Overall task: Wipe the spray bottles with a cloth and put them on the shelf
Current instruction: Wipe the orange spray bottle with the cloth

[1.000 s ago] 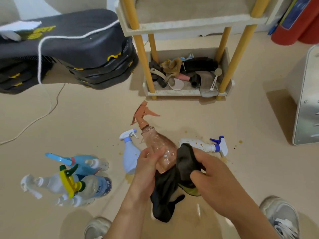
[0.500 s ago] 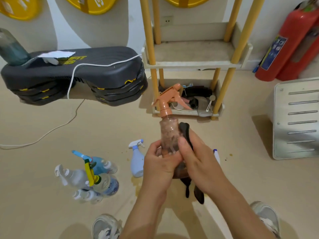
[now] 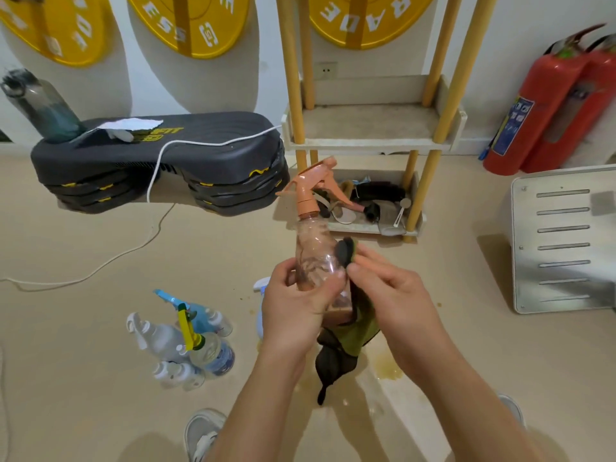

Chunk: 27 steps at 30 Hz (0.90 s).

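- fingers point(image 3: 283, 273) of the left hand point(image 3: 296, 311) are curled around the one orange spray bottle point(image 3: 313, 258), with the thumb on its front. the bottle is upright, held in the air over the floor, in front of the shelf point(image 3: 366, 145).
- fingers point(image 3: 373, 266) of the right hand point(image 3: 396, 295) pinch one dark cloth point(image 3: 345, 251) against the right side of this bottle. the rest of the cloth hangs down under both hands.
- far left, one grey water bottle point(image 3: 43, 108) is on the black step platform point(image 3: 160, 155), and one white cable point(image 3: 200, 142) goes over the platform.
- on the floor at left, a group of spray bottles point(image 3: 186, 341) is close together. i count about five, but they overlap.
- one pale blue spray bottle point(image 3: 260, 284) is mostly hidden behind the left hand.
- the shelf has four yellow posts. its bottom tray point(image 3: 360, 228) holds a mix of brushes and scoops, too tangled to count.
- at right are one white slotted panel point(image 3: 563, 241) and two red fire extinguishers point(image 3: 546, 108).
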Each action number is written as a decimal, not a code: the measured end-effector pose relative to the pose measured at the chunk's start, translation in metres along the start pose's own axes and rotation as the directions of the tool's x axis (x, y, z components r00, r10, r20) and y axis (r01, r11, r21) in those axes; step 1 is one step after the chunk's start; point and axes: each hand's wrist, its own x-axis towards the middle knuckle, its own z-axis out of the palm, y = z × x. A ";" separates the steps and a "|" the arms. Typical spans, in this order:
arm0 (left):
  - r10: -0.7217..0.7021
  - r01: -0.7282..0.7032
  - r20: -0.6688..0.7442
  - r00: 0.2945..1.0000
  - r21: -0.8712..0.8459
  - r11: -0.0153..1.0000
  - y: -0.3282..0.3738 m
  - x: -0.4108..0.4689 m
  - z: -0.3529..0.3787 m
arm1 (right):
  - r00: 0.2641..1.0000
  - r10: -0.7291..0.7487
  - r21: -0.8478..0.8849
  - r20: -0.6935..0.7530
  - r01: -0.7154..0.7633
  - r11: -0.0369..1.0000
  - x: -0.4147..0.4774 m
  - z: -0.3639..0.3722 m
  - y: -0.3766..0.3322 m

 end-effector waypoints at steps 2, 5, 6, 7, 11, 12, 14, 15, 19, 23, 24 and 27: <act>0.103 -0.102 0.003 0.995 0.156 0.983 0.006 -0.012 0.000 | 0.998 0.057 0.012 0.000 -0.057 0.998 0.005 0.002 0.002; 0.258 -0.277 0.105 0.960 0.450 0.849 0.023 -0.030 0.001 | 0.987 0.128 0.095 0.098 -0.137 0.986 0.003 0.001 0.002; 0.281 -0.327 0.168 0.945 0.518 0.791 0.028 -0.033 -0.001 | 0.983 0.132 0.110 0.126 -0.146 0.983 0.001 -0.001 0.002; 0.276 -0.364 0.237 0.931 0.573 0.735 0.034 -0.034 -0.003 | 0.981 0.135 0.122 0.136 -0.152 0.981 -0.002 -0.002 0.002; 0.080 -0.323 0.513 0.855 0.404 0.856 0.052 -0.025 -0.029 | 0.973 0.179 0.175 0.143 -0.203 0.964 -0.008 -0.016 0.002; 0.059 -0.223 0.513 0.856 0.264 0.938 0.050 -0.018 -0.035 | 0.965 0.207 0.205 0.160 -0.237 0.950 -0.007 -0.022 0.000; 0.049 -0.114 0.407 0.912 0.137 0.984 0.037 -0.002 -0.039 | 0.945 0.214 0.244 0.249 -0.275 0.930 -0.006 -0.031 -0.007; 0.011 -0.074 0.417 0.909 0.135 0.988 0.030 0.003 -0.037 | 0.930 0.183 0.256 0.318 -0.270 0.928 -0.004 -0.035 -0.012; -0.140 0.076 0.639 0.756 0.127 0.989 0.012 0.009 -0.022 | 0.843 0.092 0.224 0.530 -0.244 0.944 0.006 -0.053 -0.031; -0.073 0.100 0.562 0.824 -0.018 0.995 0.025 0.016 -0.026 | 0.827 0.187 -0.075 0.530 -0.173 0.982 0.009 -0.070 -0.052; -0.068 0.109 0.535 0.842 -0.045 0.993 0.032 0.017 -0.027 | 0.836 0.216 -0.182 0.504 -0.142 0.973 0.010 -0.072 -0.056; -0.028 0.052 0.450 0.892 -0.040 0.998 0.059 0.012 -0.029 | 0.894 0.241 -0.478 0.378 -0.035 0.877 0.009 -0.071 -0.057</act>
